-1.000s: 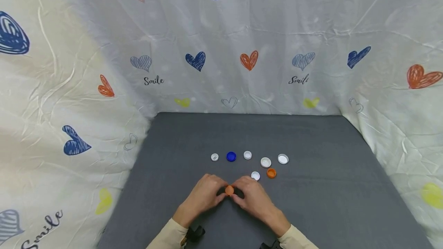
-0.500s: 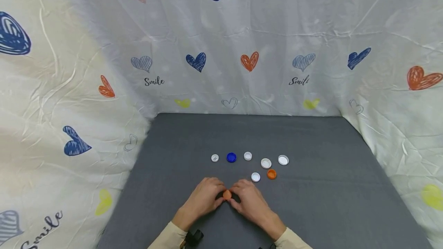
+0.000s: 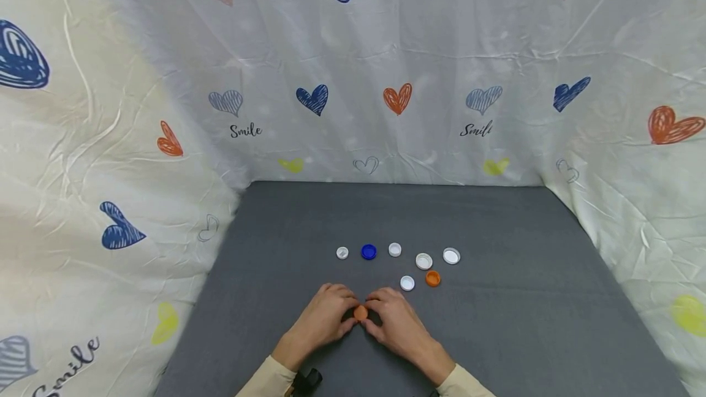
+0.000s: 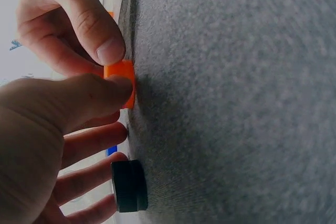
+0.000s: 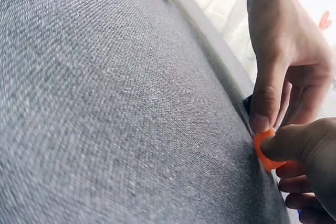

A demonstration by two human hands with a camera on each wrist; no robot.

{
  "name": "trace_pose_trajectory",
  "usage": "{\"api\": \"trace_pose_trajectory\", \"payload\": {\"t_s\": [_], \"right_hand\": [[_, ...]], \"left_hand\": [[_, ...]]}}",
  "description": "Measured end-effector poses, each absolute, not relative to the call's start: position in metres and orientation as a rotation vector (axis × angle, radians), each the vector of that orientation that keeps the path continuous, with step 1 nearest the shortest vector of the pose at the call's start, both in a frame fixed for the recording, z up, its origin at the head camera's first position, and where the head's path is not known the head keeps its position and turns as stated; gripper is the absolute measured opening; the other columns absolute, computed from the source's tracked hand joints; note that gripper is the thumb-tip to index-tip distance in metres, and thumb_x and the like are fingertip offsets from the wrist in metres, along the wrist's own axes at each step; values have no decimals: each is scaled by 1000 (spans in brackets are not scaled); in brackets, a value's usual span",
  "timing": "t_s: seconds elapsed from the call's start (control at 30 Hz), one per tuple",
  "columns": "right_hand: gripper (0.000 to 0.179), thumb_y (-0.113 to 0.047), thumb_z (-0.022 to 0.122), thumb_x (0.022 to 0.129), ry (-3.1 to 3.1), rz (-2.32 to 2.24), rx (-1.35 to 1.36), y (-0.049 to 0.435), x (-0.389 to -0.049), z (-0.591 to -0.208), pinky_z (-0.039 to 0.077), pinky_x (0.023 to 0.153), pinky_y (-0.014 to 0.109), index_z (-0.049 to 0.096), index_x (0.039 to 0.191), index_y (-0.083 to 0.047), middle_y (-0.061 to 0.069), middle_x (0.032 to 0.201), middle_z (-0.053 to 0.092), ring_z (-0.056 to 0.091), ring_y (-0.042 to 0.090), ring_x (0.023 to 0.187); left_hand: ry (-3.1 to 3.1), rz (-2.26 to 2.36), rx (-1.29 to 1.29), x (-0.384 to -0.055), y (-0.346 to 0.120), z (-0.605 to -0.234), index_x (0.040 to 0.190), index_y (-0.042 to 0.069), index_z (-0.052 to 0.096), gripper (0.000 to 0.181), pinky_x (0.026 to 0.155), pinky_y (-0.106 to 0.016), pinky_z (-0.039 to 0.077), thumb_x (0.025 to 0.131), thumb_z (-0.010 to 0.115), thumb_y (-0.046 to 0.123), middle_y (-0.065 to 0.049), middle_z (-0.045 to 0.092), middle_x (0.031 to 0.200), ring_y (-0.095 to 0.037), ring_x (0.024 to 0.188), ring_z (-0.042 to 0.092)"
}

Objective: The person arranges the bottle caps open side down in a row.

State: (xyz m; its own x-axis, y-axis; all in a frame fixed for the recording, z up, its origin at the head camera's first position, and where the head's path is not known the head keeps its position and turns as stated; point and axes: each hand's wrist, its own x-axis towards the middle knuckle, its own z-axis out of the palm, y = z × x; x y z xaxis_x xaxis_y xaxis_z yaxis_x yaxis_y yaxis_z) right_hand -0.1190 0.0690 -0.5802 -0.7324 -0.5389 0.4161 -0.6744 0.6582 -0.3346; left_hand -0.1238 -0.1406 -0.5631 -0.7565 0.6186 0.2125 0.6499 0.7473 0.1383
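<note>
Between my two hands is an orange bottle cap, close over the grey cloth. My left hand pinches its left side, and my right hand pinches the right. In the left wrist view both thumbs press the near face of the orange cap, with fingers behind it. The right wrist view has the orange cap partly covered by the right thumb. A dark ridged cap stands on the cloth by the left hand's lower fingertips; the left hand hides it from the head view.
Beyond the hands lie a blue cap, another orange cap and several white caps, among them one just past the right fingers and one farthest right. A heart-printed curtain borders the grey table.
Both hands have come slightly nearer to the body and a little left, with the orange cap between them. The other visible caps stay where they were.
</note>
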Motion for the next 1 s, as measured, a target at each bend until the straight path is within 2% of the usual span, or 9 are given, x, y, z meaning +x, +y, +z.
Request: {"api": "trace_pose_trajectory", "payload": {"t_s": [0.17,0.43,0.8,1.0], "right_hand": [[28,-33,81,82,-2627,683,958,73,-119,-577,50,94,37,77,101,-15,-4,105,71,63,14,104],[30,-31,84,78,-2580,697,963,86,-123,-566,53,88,36,77,101,-14,-5,103,71,64,14,100],[31,-30,84,78,-2625,604,819,138,-146,-550,53,91,40,77,104,-13,-4,104,73,66,16,102],[30,-28,83,80,-2640,559,770,158,-156,-542,53,92,41,77,104,-12,-1,105,73,66,19,103]], "left_hand": [[-2800,-331,-1031,-126,-143,-559,110,19,75,35,97,-45,49,81,81,38,6,73,107,-16,108,63],[-2773,-374,-1053,-136,-142,-546,112,15,75,36,93,-42,52,85,79,39,4,73,106,-15,105,65],[-2737,-332,-1097,-159,-130,-528,119,14,73,42,94,-40,53,84,81,36,2,72,113,-16,107,66],[-2707,-300,-1153,-170,-113,-521,120,12,72,44,99,-34,52,85,79,39,1,72,117,-16,110,66]]}}
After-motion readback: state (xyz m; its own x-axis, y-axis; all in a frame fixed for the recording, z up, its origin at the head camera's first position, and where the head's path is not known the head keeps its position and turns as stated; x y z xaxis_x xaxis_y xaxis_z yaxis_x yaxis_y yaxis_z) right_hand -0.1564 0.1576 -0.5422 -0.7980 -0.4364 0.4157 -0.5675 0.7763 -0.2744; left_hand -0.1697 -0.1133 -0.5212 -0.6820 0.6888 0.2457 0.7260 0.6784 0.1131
